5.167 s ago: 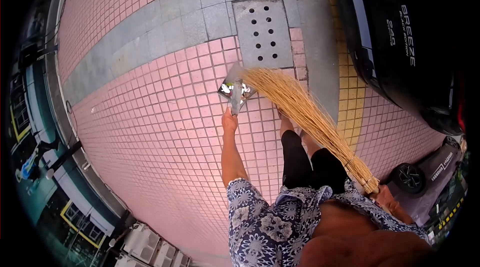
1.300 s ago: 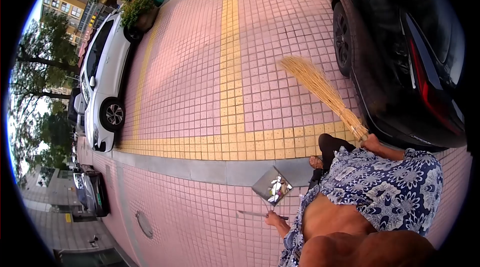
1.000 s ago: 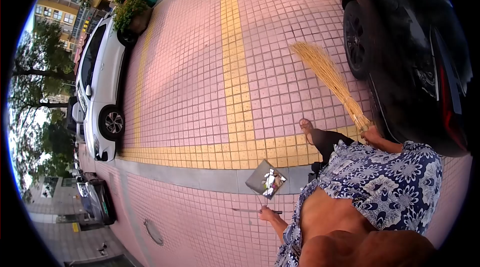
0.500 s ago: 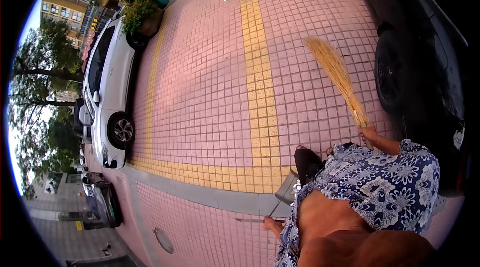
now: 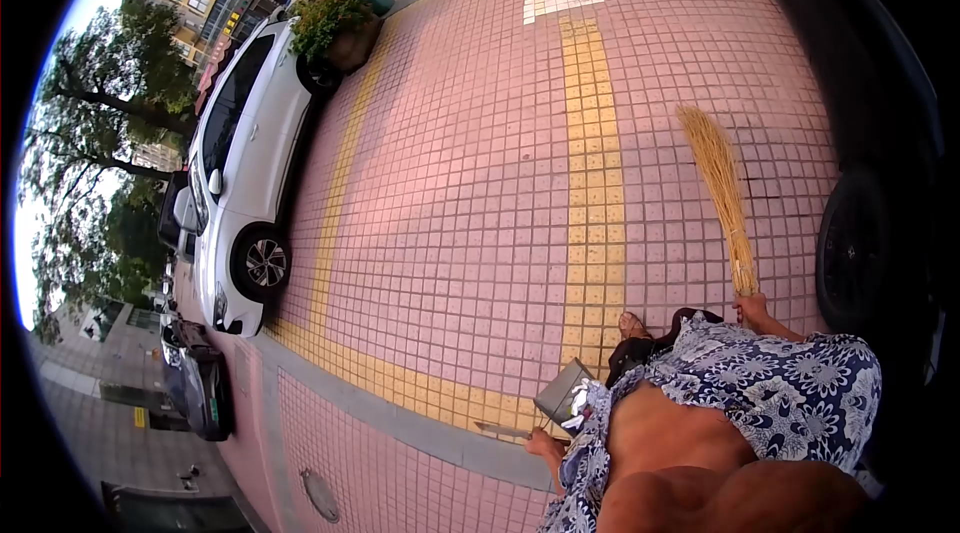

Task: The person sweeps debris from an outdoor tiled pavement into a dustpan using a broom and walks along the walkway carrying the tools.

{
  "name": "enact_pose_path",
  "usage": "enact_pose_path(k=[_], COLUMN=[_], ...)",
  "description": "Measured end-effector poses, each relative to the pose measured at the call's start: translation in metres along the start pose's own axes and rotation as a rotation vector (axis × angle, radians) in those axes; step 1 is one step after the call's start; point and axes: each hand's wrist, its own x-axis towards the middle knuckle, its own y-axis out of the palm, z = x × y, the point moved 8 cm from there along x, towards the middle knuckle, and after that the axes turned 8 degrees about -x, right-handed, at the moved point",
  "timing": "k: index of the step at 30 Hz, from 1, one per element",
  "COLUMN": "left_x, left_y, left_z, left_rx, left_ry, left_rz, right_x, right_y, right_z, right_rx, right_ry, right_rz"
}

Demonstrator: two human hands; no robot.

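Observation:
My right hand [image 5: 752, 310] is closed round the handle end of a straw broom [image 5: 718, 168]. The broom's long yellow bristles point away from me over the pink paving. Low on the other side, my left hand [image 5: 543, 442] is wrapped round the handle of a grey dustpan [image 5: 562, 389]. A thin flat bar [image 5: 500, 431] sticks out from that hand; whether it belongs to the handle I cannot tell. White crumpled litter [image 5: 580, 401] shows at the dustpan's edge nearest my patterned clothing. My sandalled foot [image 5: 632, 326] stands between the two tools.
A dark car [image 5: 850, 253] stands close on my right. On the left are a white car [image 5: 250, 133], a planter with a bush [image 5: 340, 18] and a dark car [image 5: 195, 378] behind. A yellow tile strip [image 5: 594, 163] crosses the pink paving.
The ground and cars have shifted rightward and down in view as I move. The broom points more steeply upward, and more of the dustpan and my foot show. Both hands keep their holds.

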Motion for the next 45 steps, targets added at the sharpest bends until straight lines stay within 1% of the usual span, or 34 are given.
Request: enact_pose_path(k=[1,2,3,4,5,6,7,8,9,10,11,12,13,14,15,16,17,18,20,21,23,24,25,28,29,31,32,34,36,38,42,43,44,45], left_x=[-0.008,-0.006,0.009,0.03,0.041,0.035,0.05,0.048,0.061,0.064,0.085,0.096,0.111,0.124,0.113,0.108,0.103,0.114,0.118,0.126,0.131,0.126,0.13,0.127,0.127,0.145,0.154,0.158,0.17,0.191,0.212,0.225,0.234,0.241], left_y=[-0.006,0.015,0.031,0.064,0.086,0.104,0.125,0.144,0.155,0.168,0.203,0.21,0.234,0.254,0.274,0.291,0.303,0.336,0.368,0.385,0.392,0.406,0.437,0.499,0.5,0.54,0.576,0.625,0.666,0.72,0.843,0.859,0.889,0.92], left_z=[-0.026,-0.05,-0.057,-0.09,-0.103,-0.126,-0.132,-0.15,-0.148,-0.157,-0.197,-0.207,-0.21,-0.219,-0.244,-0.256,-0.269,-0.303,-0.332,-0.341,-0.346,-0.357,-0.382,-0.415,-0.404,-0.419,-0.445,-0.472,-0.474,-0.502,-0.564,-0.574,-0.589,-0.602], left_rx=[-0.035,-0.008,-0.058,-0.111,-0.165,-0.117,-0.14,-0.144,-0.178,-0.177,-0.176,-0.139,-0.098,-0.192,-0.148,-0.128,-0.108,-0.1,-0.09,-0.122,-0.149,-0.13,-0.109,-0.112,-0.102,-0.059,0.01,-0.019,-0.016,0.051,0.099,0.102,0.119,0.089], left_ry=[-0.026,0.006,0.021,0.041,0.055,0.014,0.033,0.06,0.084,0.128,0.175,0.188,0.196,0.25,0.206,0.163,0.122,0.109,0.086,0.114,0.163,0.201,0.169,0.113,0.128,0.157,0.168,0.18,0.189,0.221,0.136,0.104,0.087,0.01], left_rz=[0.002,0.054,0.078,0.078,0.069,0.062,0.086,0.104,0.103,0.11,0.102,0.023,-0.01,0.053,0.057,0.024,-0.01,0.0,0.002,-0.009,-0.025,0.026,0.047,0.11,0.111,0.088,0.149,0.182,0.225,0.259,0.376,0.397,0.425,0.499], right_x=[-0.006,0.01,0.023,0.034,0.046,0.059,0.065,0.061,0.072,0.096,0.126,0.147,0.164,0.181,0.192,0.195,0.195,0.215,0.239,0.251,0.257,0.267,0.284,0.309,0.307,0.322,0.329,0.347,0.37,0.39,0.415,0.408,0.411,0.417], right_y=[-0.012,-0.005,0.002,0.024,0.033,0.041,0.046,0.035,0.046,0.051,0.08,0.094,0.1,0.113,0.105,0.111,0.125,0.155,0.185,0.198,0.207,0.214,0.235,0.262,0.249,0.264,0.279,0.297,0.302,0.321,0.375,0.396,0.413,0.427], right_z=[0.007,0.002,-0.003,0.02,0.025,0.032,0.043,0.054,0.066,0.066,0.097,0.107,0.12,0.128,0.142,0.169,0.196,0.227,0.271,0.287,0.31,0.327,0.364,0.429,0.429,0.468,0.499,0.548,0.564,0.597,0.677,0.694,0.709,0.726], right_rx=[-0.005,-0.01,-0.01,-0.021,-0.041,-0.064,-0.068,-0.069,-0.084,-0.106,-0.117,-0.143,-0.146,-0.13,-0.103,-0.099,-0.068,-0.042,-0.033,-0.046,0.032,-0.003,-0.034,-0.02,-0.011,-0.007,0.018,0.007,-0.03,-0.057,-0.1,-0.116,-0.056,-0.059], right_ry=[0.05,0.055,0.059,0.036,0.013,-0.008,-0.017,-0.006,-0.024,-0.016,-0.029,-0.06,-0.089,-0.1,-0.08,-0.067,-0.071,-0.067,-0.072,-0.073,-0.027,-0.023,-0.024,-0.069,-0.117,-0.185,-0.167,-0.181,-0.188,-0.15,-0.139,-0.145,-0.138,-0.119], right_rz=[-0.011,-0.024,-0.037,-0.043,-0.045,-0.048,-0.091,-0.129,-0.149,-0.142,-0.13,-0.092,-0.092,-0.082,-0.09,-0.167,-0.149,-0.128,-0.074,-0.047,0.041,0.006,-0.032,-0.008,-0.013,-0.01,-0.02,-0.021,-0.053,-0.115,-0.22,-0.232,-0.203,-0.21])
